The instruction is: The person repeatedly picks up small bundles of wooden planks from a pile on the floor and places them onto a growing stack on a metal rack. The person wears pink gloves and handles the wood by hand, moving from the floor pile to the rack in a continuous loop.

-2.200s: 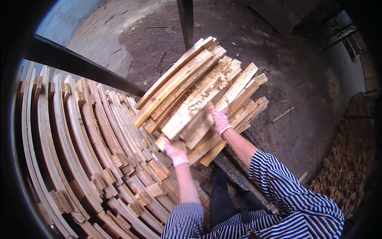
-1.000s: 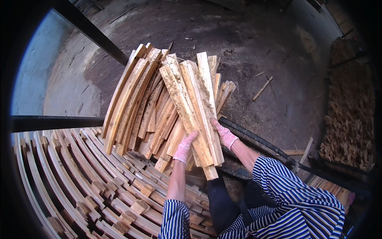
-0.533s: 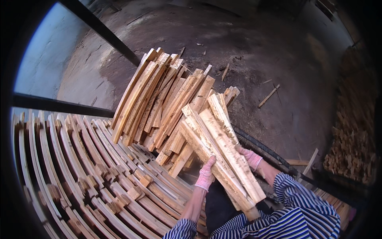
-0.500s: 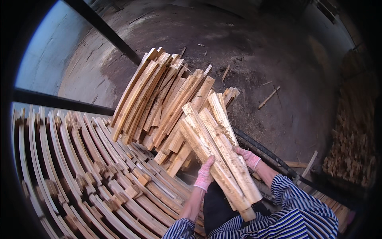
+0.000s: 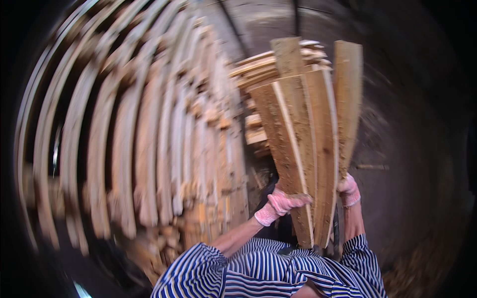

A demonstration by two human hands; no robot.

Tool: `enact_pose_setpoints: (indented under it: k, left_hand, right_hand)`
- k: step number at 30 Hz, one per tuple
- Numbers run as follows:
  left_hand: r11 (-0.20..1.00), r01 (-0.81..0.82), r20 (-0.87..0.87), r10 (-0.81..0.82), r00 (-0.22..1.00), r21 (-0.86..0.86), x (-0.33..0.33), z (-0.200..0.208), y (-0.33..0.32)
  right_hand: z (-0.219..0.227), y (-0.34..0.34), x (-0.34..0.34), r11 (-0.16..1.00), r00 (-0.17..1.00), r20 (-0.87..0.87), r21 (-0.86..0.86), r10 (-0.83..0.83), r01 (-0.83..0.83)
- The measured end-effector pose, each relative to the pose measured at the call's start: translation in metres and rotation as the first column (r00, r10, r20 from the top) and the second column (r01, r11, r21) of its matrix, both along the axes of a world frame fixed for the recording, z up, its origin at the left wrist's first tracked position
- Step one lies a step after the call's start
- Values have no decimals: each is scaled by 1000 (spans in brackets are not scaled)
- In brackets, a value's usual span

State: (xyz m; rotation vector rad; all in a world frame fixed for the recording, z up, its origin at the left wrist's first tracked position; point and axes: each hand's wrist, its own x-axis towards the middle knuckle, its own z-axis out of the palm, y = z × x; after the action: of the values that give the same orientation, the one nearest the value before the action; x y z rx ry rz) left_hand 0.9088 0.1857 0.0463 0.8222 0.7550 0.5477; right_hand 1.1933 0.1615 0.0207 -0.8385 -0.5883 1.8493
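Several rough wooden boards (image 5: 322, 144), fanned out and upright in front of me, are held between my two hands. My left hand (image 5: 284, 203), in a pink knit glove, is closed on their lower left side, its fingers reaching across the faces. On the other side my right hand (image 5: 349, 190), gloved alike, grips the lower right edge, near the bottom of the rightmost board (image 5: 348, 94). That board stands a little apart from the others at its top. The boards hide part of my right hand's fingers.
A large stack of layered boards with spacers (image 5: 144, 129) fills the left side, blurred. Behind the held boards lies a smaller pile of boards (image 5: 256, 67). Dark posts (image 5: 296, 22) rise at the back. The dark floor (image 5: 397, 134) spreads to the right, with a loose stick (image 5: 372, 167) on it.
My view has swung round, so the layered stack looms larger at left. The held boards have gone from slanting to nearly upright and fan wider. Both hands still grip them.
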Motion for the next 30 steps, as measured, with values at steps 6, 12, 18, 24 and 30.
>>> enact_pose_setpoints:
  k: [6,12,18,24,30]
  left_hand:
    - [817,-163,-300,378,876,553,-59,112,-113]
    - [-224,602,-56,911,409,766,-116,106,-233]
    - [394,-45,-299,762,575,918,-141,74,-310]
    - [33,-619,138,964,227,784,-208,73,-325]
    - [-73,-871,78,996,-41,485,-353,201,-344]
  right_hand:
    - [16,-2,-53,842,901,326,363,286,-399]
    - [137,-7,-146,481,765,538,597,354,-642]
    - [258,-28,-249,79,485,831,483,271,-872]
    - [288,-39,-389,-173,432,832,510,349,-843]
    - [363,-78,-576,-244,252,808,432,533,-868]
